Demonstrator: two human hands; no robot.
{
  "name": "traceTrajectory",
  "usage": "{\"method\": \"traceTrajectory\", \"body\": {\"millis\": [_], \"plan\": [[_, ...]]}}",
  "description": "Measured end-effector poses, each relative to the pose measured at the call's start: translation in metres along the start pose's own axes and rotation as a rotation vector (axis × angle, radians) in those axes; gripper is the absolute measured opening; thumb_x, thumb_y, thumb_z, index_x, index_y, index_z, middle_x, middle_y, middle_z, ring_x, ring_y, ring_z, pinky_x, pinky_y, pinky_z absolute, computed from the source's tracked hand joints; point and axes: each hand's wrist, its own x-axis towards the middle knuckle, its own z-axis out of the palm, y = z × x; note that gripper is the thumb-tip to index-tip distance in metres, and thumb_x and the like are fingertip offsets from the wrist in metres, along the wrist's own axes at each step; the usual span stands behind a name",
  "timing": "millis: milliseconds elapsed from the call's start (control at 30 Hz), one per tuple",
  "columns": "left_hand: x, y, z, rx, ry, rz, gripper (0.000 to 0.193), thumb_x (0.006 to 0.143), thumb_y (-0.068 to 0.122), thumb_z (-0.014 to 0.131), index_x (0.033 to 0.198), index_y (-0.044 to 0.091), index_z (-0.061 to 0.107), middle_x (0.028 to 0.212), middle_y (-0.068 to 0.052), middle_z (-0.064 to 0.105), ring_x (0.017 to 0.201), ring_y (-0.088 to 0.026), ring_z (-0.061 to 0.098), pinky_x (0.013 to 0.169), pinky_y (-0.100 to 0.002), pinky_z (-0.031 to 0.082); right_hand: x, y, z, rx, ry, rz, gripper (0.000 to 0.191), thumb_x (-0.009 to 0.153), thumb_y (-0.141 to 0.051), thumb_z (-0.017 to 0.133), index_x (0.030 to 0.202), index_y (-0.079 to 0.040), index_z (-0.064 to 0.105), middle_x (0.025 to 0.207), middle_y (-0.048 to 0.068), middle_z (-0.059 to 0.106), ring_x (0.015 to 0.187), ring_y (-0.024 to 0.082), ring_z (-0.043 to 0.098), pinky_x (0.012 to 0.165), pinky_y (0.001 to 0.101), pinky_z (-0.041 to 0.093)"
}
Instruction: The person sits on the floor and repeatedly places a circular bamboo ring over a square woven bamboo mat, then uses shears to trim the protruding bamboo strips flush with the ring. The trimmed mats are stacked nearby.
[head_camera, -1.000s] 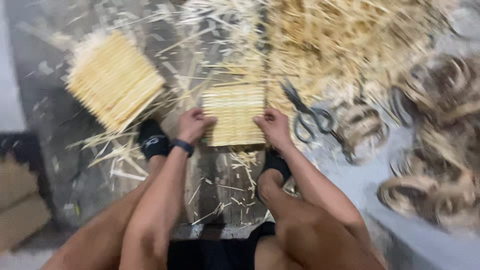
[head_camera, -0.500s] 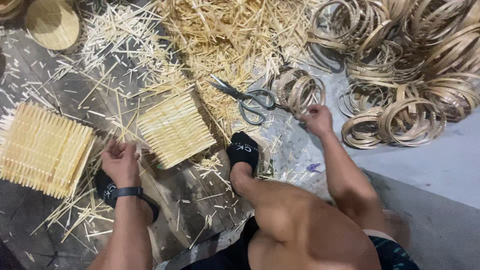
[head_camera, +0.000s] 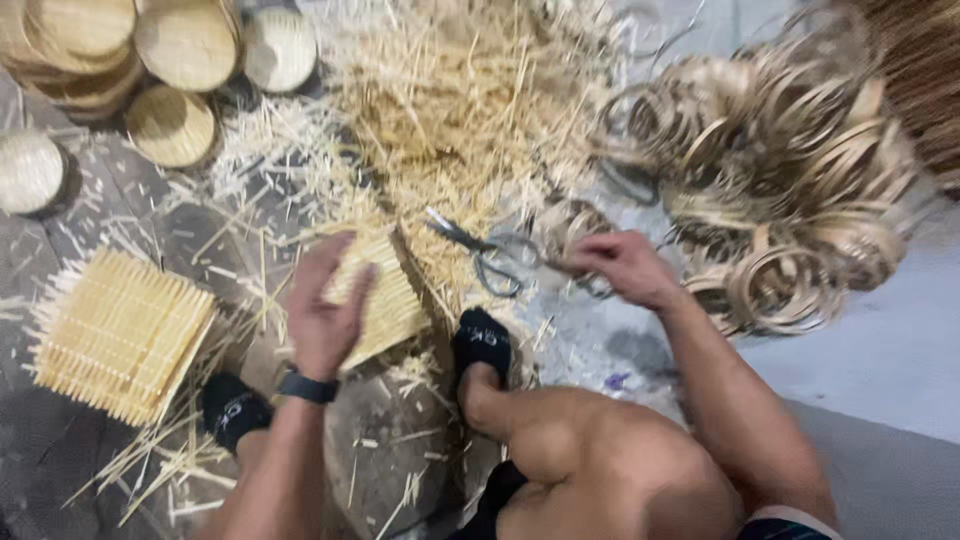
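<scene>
Left hand (head_camera: 322, 310) has come back onto the woven bamboo mat (head_camera: 385, 295) between the feet, palm flat, fingers spread, while the right hand (head_camera: 622, 268) now pinches a bamboo ring (head_camera: 578, 262) beside the scissors (head_camera: 480, 252).

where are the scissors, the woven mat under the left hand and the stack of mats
scissors (head_camera: 487, 258), head view, on the blades near the pivot
woven mat (head_camera: 392, 300), head view, on its right part beside the left hand
stack of mats (head_camera: 120, 335), head view, middle of the top mat
</scene>
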Motion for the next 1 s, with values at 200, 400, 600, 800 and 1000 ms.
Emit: {"method": "traceTrajectory", "body": {"millis": [200,400,600,800,1000], "plan": [[0.046,0.091,0.007,-0.393,-0.144,-0.689,0.028,0.099,0.017,0.074,0.117,-0.001,0.084,0.104,-0.023,0.074,0.081,-0.026,0.062,0.073,-0.037,0.048,0.009,-0.157,0.032,-0.042,-0.379,-0.226,0.025,0.097,-0.028,0.070,0.098,-0.004,0.075,0.083,0.004,0.074,0.076,0.012,0.067,0.070,0.0288,0.055],[0.045,0.088,-0.036,-0.520,0.128,-0.383,0.033,0.101,0.018,0.064,0.128,-0.001,0.068,0.107,-0.005,0.067,0.091,-0.009,0.062,0.079,-0.024,0.053,0.020,-0.219,0.063,0.130,-0.676,-0.299,0.023,0.101,-0.024,0.065,0.104,-0.002,0.070,0.082,0.006,0.072,0.079,0.015,0.072,0.075,0.0313,0.059],[0.040,0.061,-0.063,-1.003,0.098,-0.888,0.025,0.098,0.015,0.069,0.110,-0.005,0.075,0.072,0.000,0.057,0.053,-0.005,0.042,0.044,-0.020,0.032,0.032,-0.247,0.103,-0.309,-0.256,-0.677,0.029,0.093,-0.020,0.068,0.119,-0.007,0.064,0.099,0.007,0.068,0.088,0.019,0.069,0.077,0.0333,0.059],[0.046,0.066,-0.065,-0.970,0.047,-1.044,0.031,0.094,0.031,0.068,0.085,0.002,0.067,0.071,-0.004,0.059,0.056,-0.009,0.049,0.045,-0.024,0.035,0.032,-0.261,0.146,-0.620,-0.078,-1.039,0.016,0.095,-0.024,0.074,0.096,-0.009,0.067,0.088,0.006,0.064,0.081,0.025,0.066,0.064,0.0393,0.054],[0.073,0.059,-0.074,-1.035,-0.176,-1.273,0.072,0.090,0.080,0.037,0.068,0.015,0.060,0.055,0.005,0.042,0.043,-0.007,0.035,0.037,-0.024,0.021,0.040,-0.268,0.183,-0.647,-0.042,-1.356,0.015,0.081,-0.018,0.072,0.092,-0.010,0.067,0.087,0.003,0.063,0.084,0.023,0.064,0.064,0.0370,0.054]]}}
